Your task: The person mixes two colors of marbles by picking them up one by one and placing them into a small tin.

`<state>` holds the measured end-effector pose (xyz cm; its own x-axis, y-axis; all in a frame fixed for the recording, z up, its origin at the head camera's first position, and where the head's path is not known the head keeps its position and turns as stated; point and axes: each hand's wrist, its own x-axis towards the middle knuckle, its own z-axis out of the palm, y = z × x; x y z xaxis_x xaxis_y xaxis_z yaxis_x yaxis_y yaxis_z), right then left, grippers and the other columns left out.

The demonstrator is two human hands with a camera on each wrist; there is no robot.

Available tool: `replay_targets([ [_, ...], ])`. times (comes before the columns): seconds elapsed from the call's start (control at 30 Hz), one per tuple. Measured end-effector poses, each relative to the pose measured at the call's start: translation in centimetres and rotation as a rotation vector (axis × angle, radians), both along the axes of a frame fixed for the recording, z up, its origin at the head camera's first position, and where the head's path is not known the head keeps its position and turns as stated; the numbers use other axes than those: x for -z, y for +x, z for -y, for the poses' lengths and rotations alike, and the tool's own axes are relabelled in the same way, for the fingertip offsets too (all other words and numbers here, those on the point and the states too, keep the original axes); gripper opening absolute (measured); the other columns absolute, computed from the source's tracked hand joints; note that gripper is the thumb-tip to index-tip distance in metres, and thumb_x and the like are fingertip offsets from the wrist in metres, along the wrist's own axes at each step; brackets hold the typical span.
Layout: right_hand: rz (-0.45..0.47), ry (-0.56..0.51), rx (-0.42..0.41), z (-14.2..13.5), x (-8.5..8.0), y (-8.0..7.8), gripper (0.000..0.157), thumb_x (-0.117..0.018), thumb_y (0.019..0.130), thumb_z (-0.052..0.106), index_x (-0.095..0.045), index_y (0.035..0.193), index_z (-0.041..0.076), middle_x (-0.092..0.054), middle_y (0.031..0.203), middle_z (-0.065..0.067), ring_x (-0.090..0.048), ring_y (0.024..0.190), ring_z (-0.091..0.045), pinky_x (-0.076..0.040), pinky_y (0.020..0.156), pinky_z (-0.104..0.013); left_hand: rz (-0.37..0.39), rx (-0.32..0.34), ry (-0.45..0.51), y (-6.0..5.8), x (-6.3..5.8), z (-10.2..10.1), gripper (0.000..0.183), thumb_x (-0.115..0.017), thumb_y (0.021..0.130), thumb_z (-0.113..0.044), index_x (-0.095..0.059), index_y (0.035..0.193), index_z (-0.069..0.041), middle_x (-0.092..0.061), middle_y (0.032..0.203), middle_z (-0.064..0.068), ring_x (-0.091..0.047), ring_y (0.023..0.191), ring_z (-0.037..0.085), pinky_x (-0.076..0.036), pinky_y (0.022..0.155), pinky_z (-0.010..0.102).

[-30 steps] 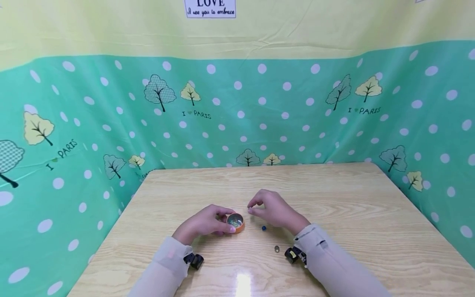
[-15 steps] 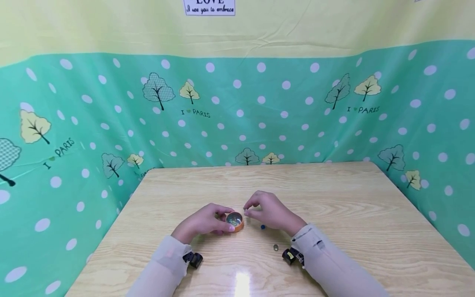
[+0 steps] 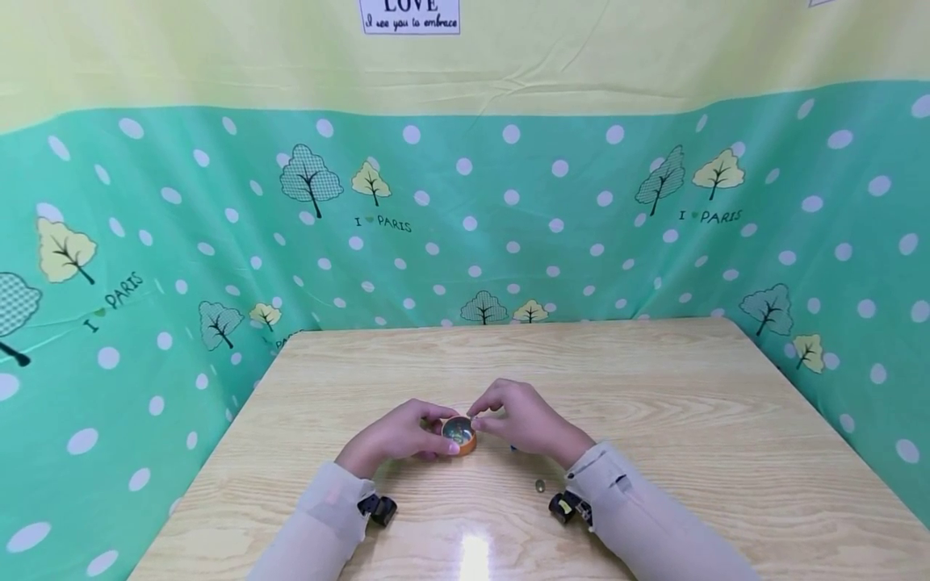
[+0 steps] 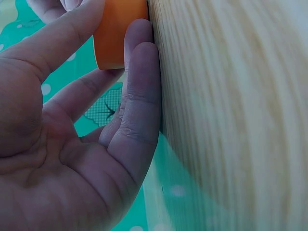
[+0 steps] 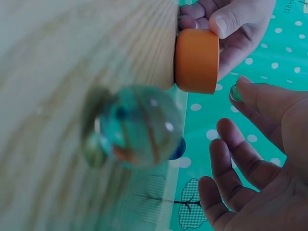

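A small round orange cup (image 3: 467, 446) stands on the wooden table, with glass marbles visible inside it. My left hand (image 3: 407, 432) holds the cup from the left, thumb at its near side and forefinger at its far side. Between thumb and forefinger my right hand (image 3: 525, 418) pinches a greenish glass marble (image 5: 235, 93), right at the cup's right rim; its other fingers are loosely bent. A clear marble with coloured streaks (image 5: 144, 127) lies on the table near the right wrist. Beyond it, a dark blue marble (image 5: 179, 149) is partly hidden, mostly covered by the right hand in the head view.
The light wooden table (image 3: 654, 387) is enclosed at the back and sides by a green dotted cloth (image 3: 465, 226) printed with trees. Small black cameras sit at both wrists, the right one (image 3: 561, 508) close to the clear marble.
My right hand has moved left and slightly nearer, bringing its pinched marble from beside the cup to the rim. The left hand and cup stay nearly in place.
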<state>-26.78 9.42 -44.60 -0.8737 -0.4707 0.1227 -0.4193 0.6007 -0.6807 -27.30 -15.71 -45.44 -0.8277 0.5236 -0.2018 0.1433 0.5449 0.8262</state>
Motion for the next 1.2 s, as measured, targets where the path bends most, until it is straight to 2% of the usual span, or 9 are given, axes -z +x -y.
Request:
replay_targets([
  [0.27, -0.011, 0.004, -0.025, 0.13, 0.12, 0.29, 0.015, -0.078, 0.095, 0.027, -0.082, 0.110, 0.024, -0.068, 0.105, 0.006, -0.064, 0.102, -0.016, -0.053, 0.090, -0.038, 0.001, 0.003, 0.012, 0.06, 0.05, 0.04, 0.052, -0.084, 0.089, -0.027, -0.068, 0.137, -0.014, -0.069, 0.093, 0.007, -0.067, 0.070, 0.018, -0.054, 0.065, 0.031],
  [0.43, -0.028, 0.012, -0.034, 0.17, 0.23, 0.24, 0.015, -0.078, 0.094, 0.026, -0.082, 0.109, 0.024, -0.068, 0.104, 0.006, -0.064, 0.100, -0.015, -0.054, 0.088, -0.036, 0.000, -0.004, 0.008, 0.04, 0.07, 0.04, 0.052, -0.084, 0.089, -0.027, -0.068, 0.138, -0.015, -0.069, 0.093, 0.006, -0.067, 0.069, 0.018, -0.054, 0.064, 0.032],
  [0.73, -0.017, 0.015, -0.049, 0.44, 0.36, 0.32, 0.017, -0.079, 0.094, 0.025, -0.082, 0.110, 0.022, -0.069, 0.105, 0.004, -0.065, 0.101, -0.019, -0.053, 0.088, -0.034, 0.000, -0.010, -0.004, -0.01, 0.10, 0.05, 0.055, -0.085, 0.088, -0.030, -0.067, 0.138, -0.014, -0.068, 0.094, 0.006, -0.067, 0.070, 0.018, -0.055, 0.065, 0.032],
  [0.97, -0.028, 0.026, -0.058, 0.46, 0.28, 0.42, 0.018, -0.078, 0.094, 0.026, -0.082, 0.111, 0.023, -0.069, 0.105, 0.004, -0.065, 0.099, -0.018, -0.052, 0.083, -0.030, -0.011, -0.005, -0.013, -0.11, 0.06, 0.05, 0.061, -0.085, 0.088, -0.031, -0.064, 0.141, -0.010, -0.069, 0.093, 0.007, -0.068, 0.069, 0.019, -0.055, 0.065, 0.032],
  [1.2, -0.022, 0.026, -0.061, 0.47, 0.45, 0.37, 0.017, -0.079, 0.093, 0.024, -0.082, 0.110, 0.024, -0.069, 0.103, 0.008, -0.065, 0.098, -0.014, -0.052, 0.082, -0.028, 0.012, -0.025, -0.007, -0.03, 0.12, -0.03, 0.057, -0.085, 0.087, -0.030, -0.067, 0.139, -0.014, -0.067, 0.094, 0.008, -0.067, 0.071, 0.018, -0.055, 0.065, 0.032],
])
